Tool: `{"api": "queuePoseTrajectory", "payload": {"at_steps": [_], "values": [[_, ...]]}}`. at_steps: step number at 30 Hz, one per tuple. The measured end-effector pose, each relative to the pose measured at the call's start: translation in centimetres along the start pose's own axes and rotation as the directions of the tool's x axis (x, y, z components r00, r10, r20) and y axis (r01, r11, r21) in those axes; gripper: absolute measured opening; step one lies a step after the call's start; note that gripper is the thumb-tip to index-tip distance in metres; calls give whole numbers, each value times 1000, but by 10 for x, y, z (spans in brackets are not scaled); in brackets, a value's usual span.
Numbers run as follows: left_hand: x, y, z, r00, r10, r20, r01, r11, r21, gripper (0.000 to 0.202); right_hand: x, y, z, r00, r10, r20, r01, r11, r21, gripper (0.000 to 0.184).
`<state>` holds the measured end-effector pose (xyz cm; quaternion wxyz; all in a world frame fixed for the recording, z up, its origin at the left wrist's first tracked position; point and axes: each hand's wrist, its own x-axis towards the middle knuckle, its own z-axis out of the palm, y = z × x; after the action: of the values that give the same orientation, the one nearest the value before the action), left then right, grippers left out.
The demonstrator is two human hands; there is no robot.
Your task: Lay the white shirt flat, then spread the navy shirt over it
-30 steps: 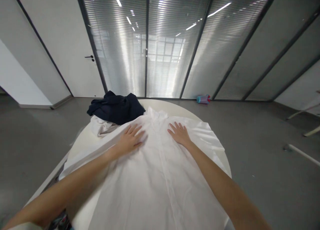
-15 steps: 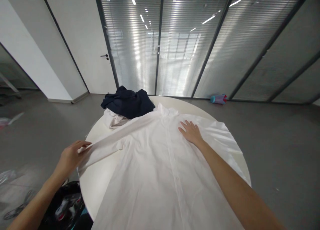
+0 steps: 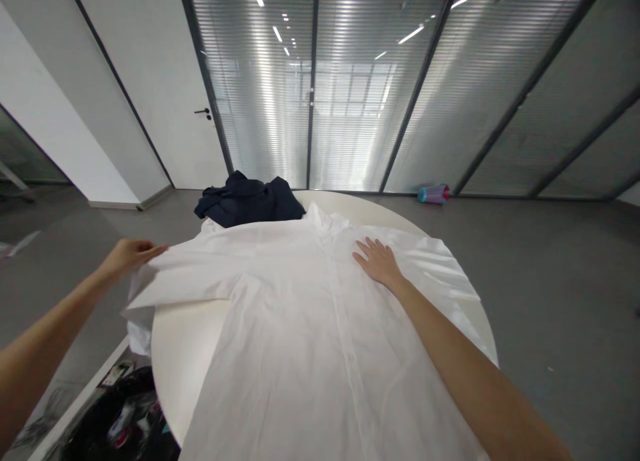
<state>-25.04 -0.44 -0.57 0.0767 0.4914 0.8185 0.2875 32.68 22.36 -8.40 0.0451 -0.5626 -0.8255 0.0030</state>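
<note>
A white button-up shirt [image 3: 295, 327] lies spread front up over a round white table [image 3: 187, 354], its collar toward the far edge. At the left, my left hand [image 3: 135, 253] pinches the upper edge of one sleeve and holds it out past the table's rim. The end of that sleeve hangs down below the hand. My right hand [image 3: 379, 262] rests flat on the shirt's chest, right of the button strip, with fingers spread. The other sleeve drapes along the table's right side.
A dark navy garment [image 3: 250, 199] lies bunched at the table's far left edge, with some pale cloth beneath it. A black-lined bin [image 3: 120, 414] stands on the floor at lower left. A blue and pink object [image 3: 433, 194] lies by the glass partition [image 3: 360, 134].
My left hand has moved up and outward, drawing the sleeve straighter and higher, over part of the pale cloth. My right hand stays in place on the shirt.
</note>
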Motion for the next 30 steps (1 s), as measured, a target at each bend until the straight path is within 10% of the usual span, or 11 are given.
{"api": "queuePoseTrajectory", "payload": {"at_steps": [6, 12, 16, 21, 30], "values": [[-17, 86, 44, 862, 276, -425, -241, 961, 135, 38, -1, -2, 0, 1000, 4, -15, -4, 1000, -11, 61], [-32, 228, 125, 800, 584, 137, -539, 800, -263, 27, -3, -3, -3, 1000, 3, -20, -4, 1000, -22, 59], [-15, 290, 198, 747, 547, 378, -524, 834, -171, 20, -5, -2, -2, 999, -15, -31, 14, 1000, -22, 58], [15, 318, 255, 836, 465, 292, -471, 880, -51, 15, -6, -2, -3, 999, -18, -30, 18, 1000, -13, 56], [6, 312, 283, 904, 401, 147, -394, 916, -78, 22, -9, -5, -5, 999, -7, -54, 5, 999, -33, 54]]}}
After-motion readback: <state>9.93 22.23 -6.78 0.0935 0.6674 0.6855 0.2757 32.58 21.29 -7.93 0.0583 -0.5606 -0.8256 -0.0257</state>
